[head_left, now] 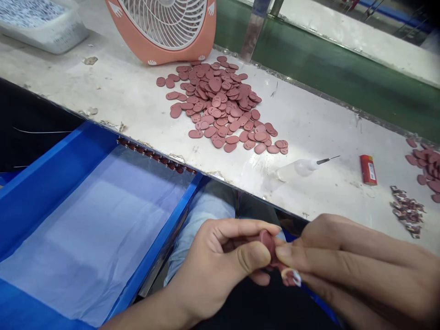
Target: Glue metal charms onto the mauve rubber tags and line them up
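Note:
Between the fingertips of my left hand (227,266) is a dark red oval piece (267,242), pinched by thumb and fingers above my lap. My right hand (347,261) meets it from the right, its thumb and fingers closed on the same small assembly. A small part with a whitish metallic end (291,277) hangs below the fingertips. Many similar red oval pieces (220,101) lie heaped on the white table (319,119). A clear bottle with a needle tip (299,168) lies on its side, and a red lighter (368,169) is to its right.
An orange fan (165,27) stands behind the heap. At the left are a tub (44,27) and a blue tray (85,220) with a lined bottom and a row of small pieces. More red pieces (426,165) and small metallic parts (407,211) lie at the right.

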`<state>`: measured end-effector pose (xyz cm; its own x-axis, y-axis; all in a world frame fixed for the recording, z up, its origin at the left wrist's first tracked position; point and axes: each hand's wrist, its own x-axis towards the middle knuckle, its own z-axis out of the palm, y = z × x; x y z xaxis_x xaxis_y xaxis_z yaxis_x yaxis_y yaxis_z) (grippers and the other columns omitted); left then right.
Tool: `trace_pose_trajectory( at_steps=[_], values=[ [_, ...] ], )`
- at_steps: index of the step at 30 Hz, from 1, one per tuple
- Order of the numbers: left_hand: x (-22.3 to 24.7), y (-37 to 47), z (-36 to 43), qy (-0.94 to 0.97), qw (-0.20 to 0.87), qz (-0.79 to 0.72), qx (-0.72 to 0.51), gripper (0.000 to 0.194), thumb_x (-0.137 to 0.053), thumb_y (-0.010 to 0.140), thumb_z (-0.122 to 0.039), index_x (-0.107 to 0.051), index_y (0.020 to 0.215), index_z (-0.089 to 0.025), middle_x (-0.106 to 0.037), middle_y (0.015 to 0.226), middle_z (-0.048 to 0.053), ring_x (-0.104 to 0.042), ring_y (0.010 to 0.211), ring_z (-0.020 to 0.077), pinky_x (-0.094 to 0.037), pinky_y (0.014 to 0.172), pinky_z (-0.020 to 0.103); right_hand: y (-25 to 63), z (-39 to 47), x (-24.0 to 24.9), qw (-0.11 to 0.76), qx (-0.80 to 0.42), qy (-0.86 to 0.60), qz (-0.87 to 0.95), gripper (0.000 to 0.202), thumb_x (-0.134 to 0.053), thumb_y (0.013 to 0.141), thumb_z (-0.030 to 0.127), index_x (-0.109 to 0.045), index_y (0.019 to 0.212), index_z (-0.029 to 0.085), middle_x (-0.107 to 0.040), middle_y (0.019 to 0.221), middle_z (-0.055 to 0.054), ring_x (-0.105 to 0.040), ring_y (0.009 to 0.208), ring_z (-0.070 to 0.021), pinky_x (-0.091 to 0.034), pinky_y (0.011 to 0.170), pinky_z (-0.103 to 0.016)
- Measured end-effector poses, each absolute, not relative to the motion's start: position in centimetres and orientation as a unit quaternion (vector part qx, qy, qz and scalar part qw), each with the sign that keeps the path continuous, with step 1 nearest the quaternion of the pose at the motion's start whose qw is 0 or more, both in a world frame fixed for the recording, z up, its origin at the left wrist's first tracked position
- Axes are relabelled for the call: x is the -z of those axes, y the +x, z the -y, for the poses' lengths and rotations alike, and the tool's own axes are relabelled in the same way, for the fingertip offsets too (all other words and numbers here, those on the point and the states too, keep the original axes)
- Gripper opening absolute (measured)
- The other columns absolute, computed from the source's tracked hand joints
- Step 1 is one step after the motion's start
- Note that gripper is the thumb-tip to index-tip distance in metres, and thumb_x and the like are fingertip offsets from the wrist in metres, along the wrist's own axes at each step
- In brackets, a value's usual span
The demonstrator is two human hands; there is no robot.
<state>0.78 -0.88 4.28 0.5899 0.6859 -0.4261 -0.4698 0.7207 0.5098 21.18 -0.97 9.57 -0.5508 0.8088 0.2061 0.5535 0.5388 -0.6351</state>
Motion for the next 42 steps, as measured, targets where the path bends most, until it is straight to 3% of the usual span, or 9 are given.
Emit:
trace_pose_trajectory(
  at_steps=[4, 20, 27, 34, 42],
  values=[
    [-3.5, 1.1, 0.7, 0.148, 0.868, -0.334, -0.336, 0.026, -0.077, 0.076, -0.039, -0.079, 0.097, -0.024, -0.071, 0.078, 0.0, -0.061, 0.061, 0.0019, -0.054, 0.056, 0.009, 20.5, -0.2, -9.2, 0.24, -0.273, -0.398, 0.842, 0.031, -0.066, 0.081, 0.007, -0.071, 0.109, 0.016, -0.072, 0.085, -0.001, -0.066, 0.081, 0.0016, -0.058, 0.076, -0.002],
    [-3.1, 1.2, 0.8, 0.136, 0.845, -0.403, -0.324, 0.036, -0.078, 0.075, -0.044, -0.076, 0.101, -0.019, -0.074, 0.09, 0.003, -0.067, 0.074, 0.0064, -0.051, 0.054, 0.009, 19.9, -1.3, -8.6, 0.242, -0.277, -0.388, 0.845, 0.021, -0.069, 0.081, 0.011, -0.073, 0.1, 0.017, -0.071, 0.079, 0.002, -0.063, 0.071, 0.0038, -0.053, 0.066, -0.001],
    [-3.0, 1.1, 1.0, 0.127, 0.843, -0.409, -0.325, 0.039, -0.079, 0.074, -0.045, -0.076, 0.102, -0.019, -0.073, 0.093, 0.004, -0.065, 0.076, 0.0058, -0.049, 0.055, 0.009, 19.6, -1.5, -8.3, 0.244, -0.289, -0.39, 0.84, 0.021, -0.071, 0.08, 0.012, -0.072, 0.1, 0.02, -0.071, 0.079, 0.002, -0.064, 0.07, 0.0041, -0.053, 0.066, -0.001],
    [-3.1, 1.0, 0.4, 0.119, 0.85, -0.393, -0.329, 0.04, -0.079, 0.074, -0.044, -0.076, 0.104, -0.018, -0.07, 0.084, 0.002, -0.062, 0.069, 0.0048, -0.053, 0.053, 0.009, 19.6, -1.9, -8.6, 0.226, -0.296, -0.4, 0.837, 0.024, -0.071, 0.082, 0.016, -0.071, 0.104, 0.025, -0.07, 0.082, 0.005, -0.063, 0.071, 0.0059, -0.051, 0.067, 0.0],
    [-2.7, 0.4, 0.1, 0.137, 0.873, -0.34, -0.321, 0.032, -0.074, 0.079, -0.041, -0.076, 0.101, -0.018, -0.067, 0.085, 0.003, -0.062, 0.071, 0.0056, -0.054, 0.047, 0.009, 19.4, -2.8, -9.6, 0.158, -0.278, -0.411, 0.854, 0.019, -0.065, 0.088, 0.027, -0.069, 0.105, 0.034, -0.071, 0.084, 0.011, -0.062, 0.074, 0.0095, -0.046, 0.069, 0.004]
  ],
)
